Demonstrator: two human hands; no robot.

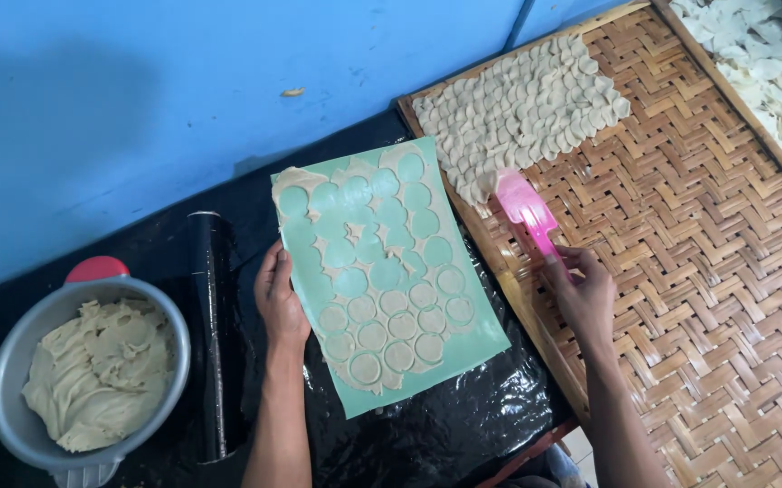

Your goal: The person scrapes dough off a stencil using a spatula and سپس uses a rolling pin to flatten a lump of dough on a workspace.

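A green cutting mat [463,357] lies on the black work surface, covered by a thin dough sheet [355,248] with round holes above and several cut dough rounds [400,325] still in place below. My left hand [280,296] presses flat on the mat's left edge, fingers apart. My right hand [583,294] grips the handle of a pink spatula [523,206] over the woven bamboo tray [698,271]. The spatula's blade points at the pile of laid-out dough rounds [522,104] at the tray's far end.
A grey metal bowl [11,380] of dough [97,370] sits at the left, with a red lid edge [95,268] behind it. A black rolling pin [210,334] lies beside my left arm. A second tray of pale pieces [766,63] is at top right. A blue wall [183,81] runs behind.
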